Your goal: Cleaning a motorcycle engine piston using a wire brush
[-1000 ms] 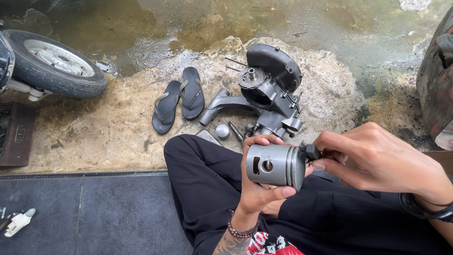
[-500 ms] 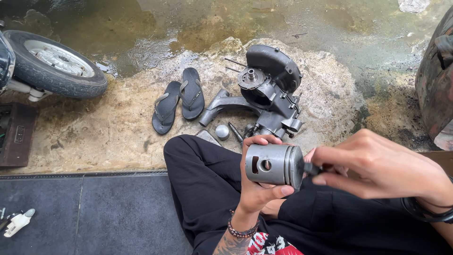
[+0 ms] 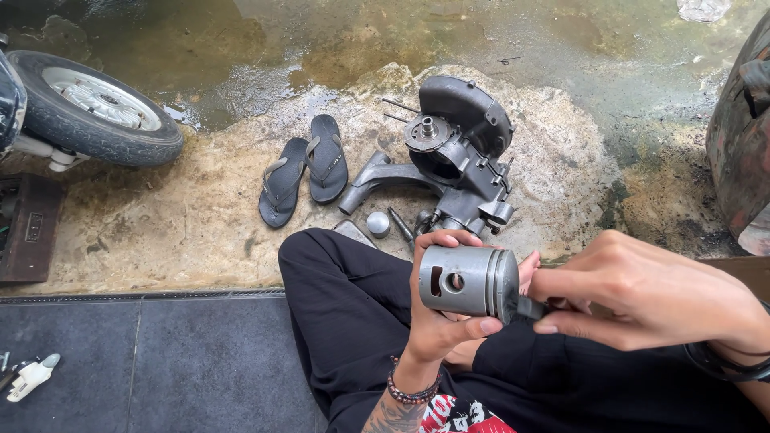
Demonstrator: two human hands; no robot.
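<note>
My left hand (image 3: 437, 321) grips a grey metal piston (image 3: 469, 281), held sideways over my lap with its pin hole facing me. My right hand (image 3: 642, 293) is closed at the piston's crown end, fingers pinching a small dark part (image 3: 531, 308) against it; most of that part is hidden. On the ground just beyond lies a dark grey scooter engine (image 3: 453, 160) with its swing arm and studs showing.
A pair of black flip-flops (image 3: 305, 172) lies left of the engine. A scooter wheel (image 3: 92, 108) is at far left, a rusty body panel (image 3: 742, 144) at far right. A small metal cap (image 3: 378, 224) lies near my knee. Wet ground beyond; dark tiles (image 3: 144, 361) in front.
My right hand has closed in on the piston's crown end, fingers folding tighter over the small dark part. The piston stays nearly still in my left hand.
</note>
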